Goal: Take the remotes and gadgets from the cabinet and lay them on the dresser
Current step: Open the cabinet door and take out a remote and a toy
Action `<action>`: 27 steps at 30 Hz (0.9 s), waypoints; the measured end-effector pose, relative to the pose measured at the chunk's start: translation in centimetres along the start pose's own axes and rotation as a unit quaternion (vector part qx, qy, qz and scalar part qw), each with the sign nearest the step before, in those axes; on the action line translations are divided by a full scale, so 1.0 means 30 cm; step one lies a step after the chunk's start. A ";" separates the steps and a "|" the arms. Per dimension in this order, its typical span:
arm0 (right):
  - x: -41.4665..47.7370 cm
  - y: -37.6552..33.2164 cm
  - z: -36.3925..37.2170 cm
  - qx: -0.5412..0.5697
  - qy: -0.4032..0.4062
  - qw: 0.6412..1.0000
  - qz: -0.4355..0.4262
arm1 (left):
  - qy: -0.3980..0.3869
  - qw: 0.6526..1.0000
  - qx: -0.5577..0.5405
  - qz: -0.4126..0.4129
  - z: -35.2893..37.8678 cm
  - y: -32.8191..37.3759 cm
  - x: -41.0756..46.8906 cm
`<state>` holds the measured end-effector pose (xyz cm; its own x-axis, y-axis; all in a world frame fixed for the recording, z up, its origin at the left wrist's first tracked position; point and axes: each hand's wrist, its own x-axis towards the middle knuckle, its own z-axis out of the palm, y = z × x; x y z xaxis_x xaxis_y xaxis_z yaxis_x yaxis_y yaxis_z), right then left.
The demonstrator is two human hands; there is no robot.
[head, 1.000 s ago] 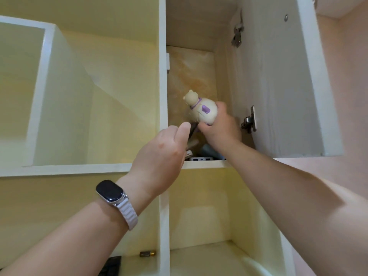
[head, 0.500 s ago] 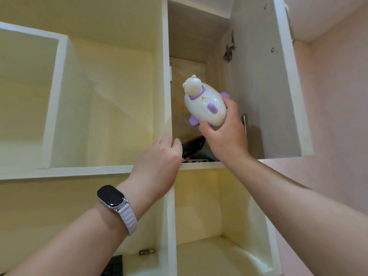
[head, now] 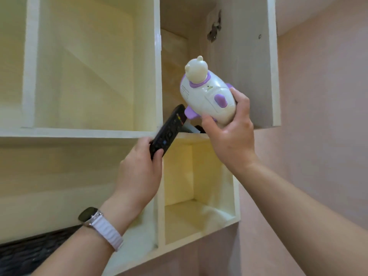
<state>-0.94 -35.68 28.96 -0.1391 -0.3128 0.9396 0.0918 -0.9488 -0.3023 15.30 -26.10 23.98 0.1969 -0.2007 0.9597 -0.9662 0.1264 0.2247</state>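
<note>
- Two hands up at the wall cabinet (head: pixel 159 76), both loaded.
- Left hand (head: pixel 139 168): fingers and thumb wrapped round the lower end of a black remote (head: pixel 169 129). Remote is tilted, top end pointing up and right into the upper right compartment, lower end out past the shelf edge (head: pixel 79 133).
- Remote's button side faces the camera; a coloured button near the top and a small blue one lower down are visible, labels too blurred to read.
- Right hand (head: pixel 231 140): clamped on the base of a white bear-shaped gadget (head: pixel 207 96), thumb under the near side, fingers round the far side.
- Gadget has a cream bear head on top, purple collar, purple oval button on its side, purple stubs at the sides. It is tilted, head up and left, held in front of the upper right compartment opening, clear of the shelf.
- Remote's top end sits just beside the gadget's left purple stub; cannot tell if they touch.
- Behind them on the upper right shelf: some dark and pale items (head: pixel 194 129), mostly hidden, cannot identify.
- Cabinet door (head: pixel 249 66) is swung open to the right, hinge (head: pixel 214 28) visible near its top.
- Left wrist carries a watch (head: pixel 88 214) with a white band.
- Dark textured surface (head: pixel 29 250) in the bottom left corner.
- Pink wall (head: pixel 318 116) to the right of the cabinet.
</note>
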 end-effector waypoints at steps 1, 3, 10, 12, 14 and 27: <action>-0.023 -0.009 -0.011 0.002 0.002 1.000 0.010 | 0.008 0.999 -0.025 -0.020 -0.004 0.002 -0.030; -0.078 -0.025 -0.040 0.001 0.006 1.000 0.021 | 0.004 0.995 -0.069 -0.067 -0.014 0.013 -0.089; -0.296 -0.088 -0.250 -0.016 0.005 0.996 0.083 | -0.070 0.930 -0.293 -0.212 -0.017 0.137 -0.319; -0.357 -0.117 -0.337 -0.026 0.007 0.995 0.099 | -0.075 0.912 -0.331 -0.229 -0.014 0.192 -0.389; -0.416 -0.153 -0.435 -0.043 0.009 0.992 0.118 | -0.077 0.894 -0.367 -0.244 -0.009 0.256 -0.464; -0.792 -0.583 -1.297 -0.168 0.072 0.953 0.243 | -0.274 0.782 -0.494 -0.264 -0.048 1.000 -0.958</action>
<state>-37.61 -13.38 5.67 -0.2960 -0.6988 0.6512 -0.1375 -0.6434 -0.7530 -19.10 -15.16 3.39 0.1626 -0.8306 0.5326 -0.1217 0.5188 0.8462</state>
